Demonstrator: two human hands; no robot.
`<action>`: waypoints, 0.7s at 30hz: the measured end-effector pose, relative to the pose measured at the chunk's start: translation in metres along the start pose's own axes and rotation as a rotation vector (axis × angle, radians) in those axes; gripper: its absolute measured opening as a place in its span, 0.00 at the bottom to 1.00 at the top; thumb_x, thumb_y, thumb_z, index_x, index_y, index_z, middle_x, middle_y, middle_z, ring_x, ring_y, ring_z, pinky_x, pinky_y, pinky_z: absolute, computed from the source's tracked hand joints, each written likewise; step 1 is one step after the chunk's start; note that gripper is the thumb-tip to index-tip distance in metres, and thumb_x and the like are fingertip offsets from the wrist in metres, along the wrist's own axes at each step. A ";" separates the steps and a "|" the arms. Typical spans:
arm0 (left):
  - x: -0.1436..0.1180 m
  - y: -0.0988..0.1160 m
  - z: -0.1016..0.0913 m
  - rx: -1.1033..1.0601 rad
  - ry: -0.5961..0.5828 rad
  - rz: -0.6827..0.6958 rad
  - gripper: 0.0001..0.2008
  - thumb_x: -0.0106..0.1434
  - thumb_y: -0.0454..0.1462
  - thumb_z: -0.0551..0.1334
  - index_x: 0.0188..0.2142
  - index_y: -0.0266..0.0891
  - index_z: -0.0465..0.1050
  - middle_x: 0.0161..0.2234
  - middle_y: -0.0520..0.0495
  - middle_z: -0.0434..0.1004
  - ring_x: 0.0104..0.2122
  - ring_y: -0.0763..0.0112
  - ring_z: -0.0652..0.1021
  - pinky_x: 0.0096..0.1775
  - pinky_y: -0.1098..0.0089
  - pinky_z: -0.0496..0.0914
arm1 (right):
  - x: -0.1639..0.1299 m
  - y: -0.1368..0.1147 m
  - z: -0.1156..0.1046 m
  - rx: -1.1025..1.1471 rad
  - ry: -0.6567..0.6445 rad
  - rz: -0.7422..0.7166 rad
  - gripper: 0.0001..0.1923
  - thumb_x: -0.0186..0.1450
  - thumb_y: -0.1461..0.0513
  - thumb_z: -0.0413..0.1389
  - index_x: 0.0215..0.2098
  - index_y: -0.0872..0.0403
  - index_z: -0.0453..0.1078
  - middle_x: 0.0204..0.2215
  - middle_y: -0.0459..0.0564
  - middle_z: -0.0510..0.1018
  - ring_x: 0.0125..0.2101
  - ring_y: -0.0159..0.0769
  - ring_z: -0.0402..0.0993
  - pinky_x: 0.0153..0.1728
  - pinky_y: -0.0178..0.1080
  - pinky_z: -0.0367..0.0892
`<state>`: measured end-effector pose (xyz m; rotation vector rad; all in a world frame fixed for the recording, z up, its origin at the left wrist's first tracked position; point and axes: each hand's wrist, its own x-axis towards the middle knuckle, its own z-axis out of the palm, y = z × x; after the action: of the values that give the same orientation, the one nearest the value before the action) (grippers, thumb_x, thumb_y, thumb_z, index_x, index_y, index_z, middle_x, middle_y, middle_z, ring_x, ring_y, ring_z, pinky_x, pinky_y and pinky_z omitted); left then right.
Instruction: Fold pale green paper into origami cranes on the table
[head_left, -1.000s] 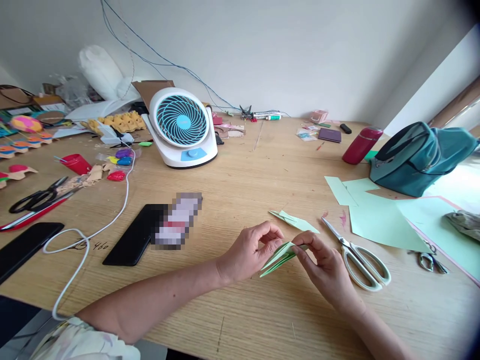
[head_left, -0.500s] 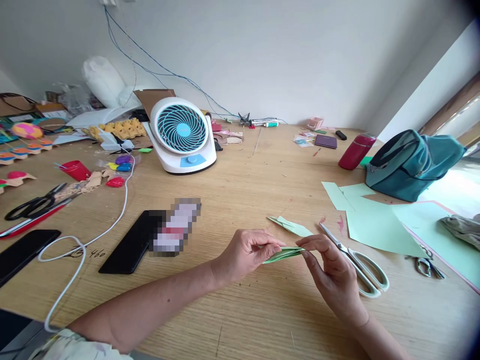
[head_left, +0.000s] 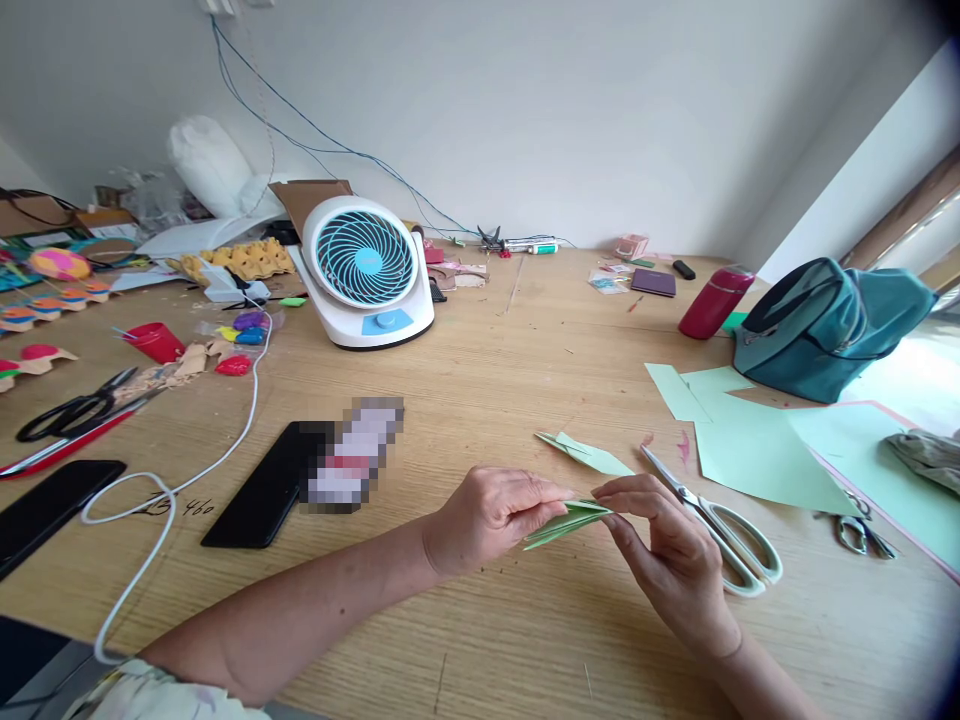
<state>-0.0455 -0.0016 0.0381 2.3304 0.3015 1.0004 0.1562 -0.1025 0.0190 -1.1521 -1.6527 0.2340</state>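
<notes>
The folded green paper (head_left: 564, 521), already creased into several layers, is hovering just above the tabletop (head_left: 525, 620), with more folding apparently remaining. The left hand (head_left: 491, 515) and right hand (head_left: 667, 545) are pinching its opposite ends. Scissors (head_left: 712, 522) are lying just beside the right hand.

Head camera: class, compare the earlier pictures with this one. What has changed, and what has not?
The folded green paper, opened up a second ago, is now pressed flatter between the left hand and right hand. Both kept their grip. The scissors and fan stayed put.
</notes>
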 end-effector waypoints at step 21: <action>-0.001 0.004 0.008 -0.029 -0.151 -0.125 0.14 0.71 0.36 0.54 0.46 0.36 0.79 0.29 0.49 0.81 0.27 0.75 0.77 0.31 0.75 0.68 | 0.000 0.001 0.008 0.239 0.011 0.275 0.06 0.69 0.61 0.57 0.32 0.50 0.71 0.30 0.49 0.71 0.33 0.39 0.67 0.35 0.43 0.64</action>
<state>-0.0406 -0.0087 0.0359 2.3150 0.3644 0.7593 0.1505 -0.0986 0.0153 -1.1898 -1.4098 0.5832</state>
